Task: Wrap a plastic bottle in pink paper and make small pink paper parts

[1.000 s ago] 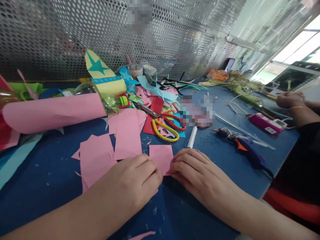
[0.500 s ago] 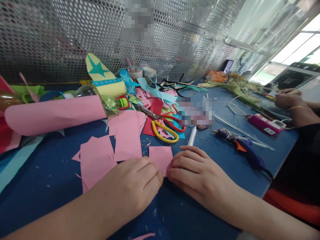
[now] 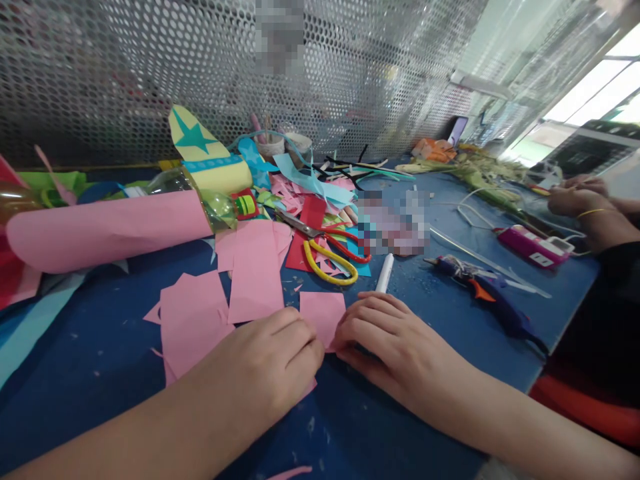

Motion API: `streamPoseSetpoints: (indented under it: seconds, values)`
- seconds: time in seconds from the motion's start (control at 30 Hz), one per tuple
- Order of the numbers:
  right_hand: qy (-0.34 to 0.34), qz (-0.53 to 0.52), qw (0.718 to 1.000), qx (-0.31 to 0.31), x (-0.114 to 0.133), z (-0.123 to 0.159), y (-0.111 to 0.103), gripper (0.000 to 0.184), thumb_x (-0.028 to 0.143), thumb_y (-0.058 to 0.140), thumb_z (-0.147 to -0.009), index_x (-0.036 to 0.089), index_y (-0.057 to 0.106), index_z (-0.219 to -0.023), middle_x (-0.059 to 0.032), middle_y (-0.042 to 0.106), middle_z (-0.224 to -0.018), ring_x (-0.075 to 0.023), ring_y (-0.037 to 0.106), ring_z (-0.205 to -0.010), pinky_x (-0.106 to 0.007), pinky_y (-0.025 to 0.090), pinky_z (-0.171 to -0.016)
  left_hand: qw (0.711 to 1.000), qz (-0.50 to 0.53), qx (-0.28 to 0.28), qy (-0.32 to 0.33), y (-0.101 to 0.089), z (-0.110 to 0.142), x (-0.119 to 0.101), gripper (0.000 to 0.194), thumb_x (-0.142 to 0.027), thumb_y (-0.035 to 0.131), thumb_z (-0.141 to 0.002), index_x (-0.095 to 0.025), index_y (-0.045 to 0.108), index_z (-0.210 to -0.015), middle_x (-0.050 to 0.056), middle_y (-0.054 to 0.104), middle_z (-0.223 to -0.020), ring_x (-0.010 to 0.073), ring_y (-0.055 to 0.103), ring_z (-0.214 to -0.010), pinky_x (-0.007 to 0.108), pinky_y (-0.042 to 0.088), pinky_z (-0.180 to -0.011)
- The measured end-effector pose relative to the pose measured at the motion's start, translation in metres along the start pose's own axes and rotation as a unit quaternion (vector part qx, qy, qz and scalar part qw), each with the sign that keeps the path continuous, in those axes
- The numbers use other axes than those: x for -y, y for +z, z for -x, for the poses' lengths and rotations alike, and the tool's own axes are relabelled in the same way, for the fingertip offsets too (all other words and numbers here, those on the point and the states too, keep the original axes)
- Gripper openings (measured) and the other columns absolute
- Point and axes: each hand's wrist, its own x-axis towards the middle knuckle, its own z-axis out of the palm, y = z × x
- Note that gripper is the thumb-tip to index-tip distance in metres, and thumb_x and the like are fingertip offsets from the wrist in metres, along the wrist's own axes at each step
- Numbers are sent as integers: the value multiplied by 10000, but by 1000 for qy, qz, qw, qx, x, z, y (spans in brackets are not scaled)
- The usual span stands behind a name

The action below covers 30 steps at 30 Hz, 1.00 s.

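While both hands are at the near part of the small pink paper, with the left hand over its left side and the right hand at its right edge, the work looks like fine fingertip handling. The fingers of both are curled in; their tips are hidden, so whether they pinch or merely press cannot be told. Light, matched pressure from both sides, with the sheet flat against the worktop, would probably hold the edges true; uneven pressure could skew or crease it.

Another bit of pink paper pokes out on the near side of the left hand and could get caught up with the work. Pink sheets lie partly under the left forearm, so dragging that arm may shift them. A pink strip lies just beyond, and a white marker lies close to the right knuckles and could be nudged.

Farther off are the scissors, on paper scraps. A glue gun lies right, a pink-wrapped bottle left, and a co-worker's hands are at the far right.
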Motion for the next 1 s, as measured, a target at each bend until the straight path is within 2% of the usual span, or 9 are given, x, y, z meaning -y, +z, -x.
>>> streamPoseSetpoints:
  seconds: [0.13, 0.27, 0.43, 0.57, 0.83, 1.0]
  values:
    - [-15, 5, 1000, -5, -2, 3, 0, 176, 229, 438, -998, 203, 608, -960, -4, 698, -899, -163, 629, -872, -384, 407, -961, 998, -50, -2, 24, -6, -3, -1, 376, 10, 340, -914, -135, 662, -783, 33, 662, -724, 181, 588, -659, 292, 510, -672]
    - [-15, 19, 1000, -18, -2, 3, 0, 239, 241, 403, -1010, 195, 626, -937, -7, 707, -889, -164, 634, -862, -377, 408, -960, 998, -51, -4, 28, -3, -3, 1, 422, 9, 287, -926, -136, 669, -820, 43, 672, -756, 182, 587, -688, 300, 516, -683]
    - [-17, 35, 999, -15, 2, 1, 0, 273, 227, 383, -1012, 191, 623, -887, -16, 703, -884, -175, 632, -855, -378, 421, -929, 999, 37, 31, 7, 2, -1, 6, 385, -22, 301, -945, -127, 667, -884, 59, 660, -806, 192, 581, -753, 316, 523, -697]
    - [-19, 67, 997, -21, 4, 1, 2, 288, 199, 372, -1011, 173, 614, -857, -34, 697, -875, -185, 635, -843, -388, 425, -910, 995, 83, 32, -37, 5, 2, 7, 366, -14, 322, -936, -166, 651, -882, 30, 653, -812, 168, 577, -767, 293, 512, -720]
    - [-21, 60, 998, -22, 3, 2, 4, 282, 223, 358, -1021, 186, 608, -896, -16, 693, -849, -172, 632, -830, -406, 392, -952, 995, 79, 50, -47, 14, 5, 6, 319, 13, 348, -903, -139, 627, -880, 45, 633, -823, 185, 567, -773, 303, 510, -697]
    - [16, 22, 1000, -10, 5, -1, 4, 222, 194, 416, -993, 190, 617, -898, -43, 677, -883, -193, 606, -856, -390, 448, -866, 993, 74, 64, -73, 10, 4, 5, 345, 21, 326, -888, -153, 623, -908, 44, 630, -881, 183, 569, -810, 296, 519, -709]
